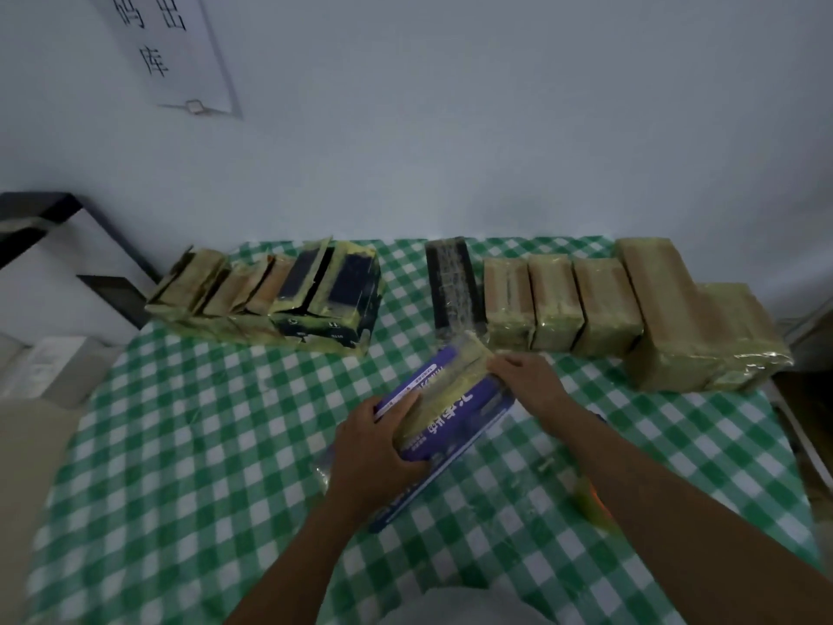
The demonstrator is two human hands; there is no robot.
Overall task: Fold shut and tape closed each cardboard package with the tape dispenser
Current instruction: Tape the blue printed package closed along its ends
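A: Purple box [455, 421]?
B: Slantwise on the checked tablecloth [180, 444], yellowish tape [444, 383] along the top.
A: Left hand [374, 448]?
B: Clamped round the near end of the purple box.
A: Right hand [527, 381]?
B: Gripping the far end, fingers bent over the edge.
A: Behind the purple box?
B: Taped packages: left batch [270, 295] beyond and leftward, right batch [599, 304] beyond and rightward.

The left hand [374, 448] covered the near end of the purple box [455, 412], whose print was too smeared to read. The right hand [527, 381] hid its own fingertips at the box's far corner, so its grip was unclear. A blurred yellow-orange object [592, 507] lay half under the right forearm [676, 512]. The wall sheet [176, 51] ran off the top edge.
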